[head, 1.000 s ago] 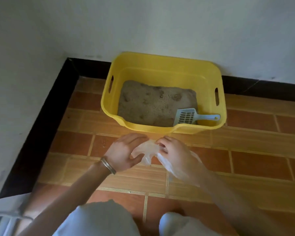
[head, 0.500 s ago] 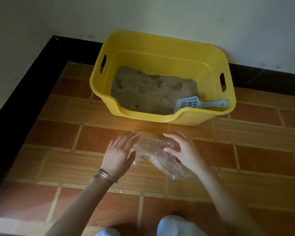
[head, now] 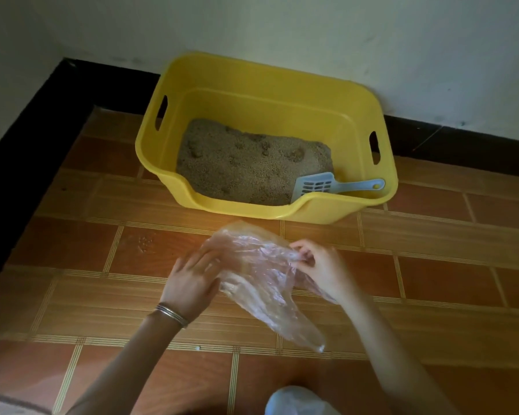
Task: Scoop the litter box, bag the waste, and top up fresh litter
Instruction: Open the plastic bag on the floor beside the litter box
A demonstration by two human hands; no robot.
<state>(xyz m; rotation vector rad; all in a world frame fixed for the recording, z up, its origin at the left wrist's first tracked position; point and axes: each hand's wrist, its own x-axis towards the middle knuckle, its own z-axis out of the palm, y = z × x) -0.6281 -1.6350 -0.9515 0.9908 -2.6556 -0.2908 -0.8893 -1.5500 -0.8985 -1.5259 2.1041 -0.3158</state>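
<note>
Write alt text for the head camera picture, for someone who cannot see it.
Two bare hands hold a clear plastic bag above a tiled floor: the right hand pinches its edge, the left hand has straight fingers under the plastic. Beyond them a yellow litter box against the wall holds clumpy litter and a pale blue scoop.

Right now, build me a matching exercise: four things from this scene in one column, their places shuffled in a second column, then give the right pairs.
1 litter box
2 scoop
3 plastic bag
4 bangles

A pinched by the right hand
B on the floor by the wall
C worn just behind the left hand
D lying on the litter

Pairs: 1-B; 2-D; 3-A; 4-C
</note>
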